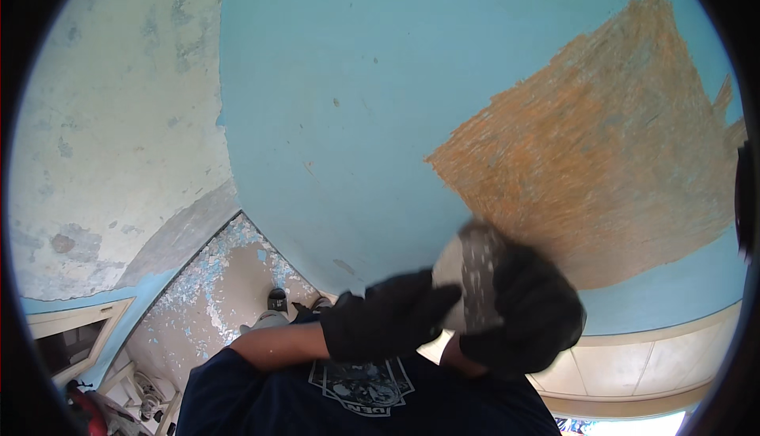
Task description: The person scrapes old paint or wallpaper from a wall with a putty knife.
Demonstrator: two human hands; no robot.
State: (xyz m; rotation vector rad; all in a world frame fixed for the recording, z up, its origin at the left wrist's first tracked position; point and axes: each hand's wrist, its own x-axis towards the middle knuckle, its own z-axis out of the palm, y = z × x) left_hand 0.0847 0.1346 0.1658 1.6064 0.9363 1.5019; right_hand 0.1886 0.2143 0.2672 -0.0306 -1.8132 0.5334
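Observation:
Both my hands wear black gloves. My right hand [530, 309] grips a flat, pale grey tool [467, 278], perhaps a scraper, with a darker mottled band; its upper end is blurred. My left hand [384, 317] is closed at the tool's left side, its fingers on it. The tool is in front of the light blue wall [356, 104], just below a large, rough orange-brown patch [578, 143] where the blue paint is missing.
A mottled whitish wall [111, 104] meets the blue one at left. Paint flakes litter the floor [198, 293] around my feet. A cream-framed opening [71, 325] and assorted objects [142, 396] are at lower left, a cream panelled surface [633, 357] at lower right.

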